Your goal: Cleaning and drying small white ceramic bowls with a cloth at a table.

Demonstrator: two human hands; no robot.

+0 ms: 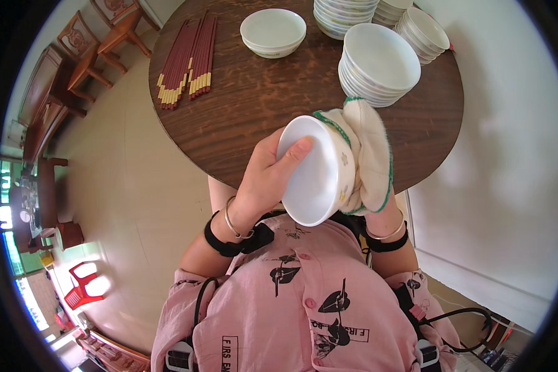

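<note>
My left hand [272, 169] grips a white bowl [314, 186] by its rim, the thumb inside and the fingers hidden behind it. The bowl is tilted, its mouth facing left, and small flowers show on its outer wall. A cream cloth with green edging [369, 158] is bunched against the bowl's outside. My right hand [376, 209] is mostly covered by this cloth, so its fingers do not show; it presses the cloth to the bowl. Both hands are just over the near edge of the round wooden table [260, 111].
Beyond my hands stand a leaning stack of white bowls [381, 60], a taller stack [344, 18] and smaller bowls [425, 32]. Two nested bowls [273, 32] sit at the far middle. Brown chopsticks with yellow bands [186, 65] lie at left. A white wall [507, 139] borders the right.
</note>
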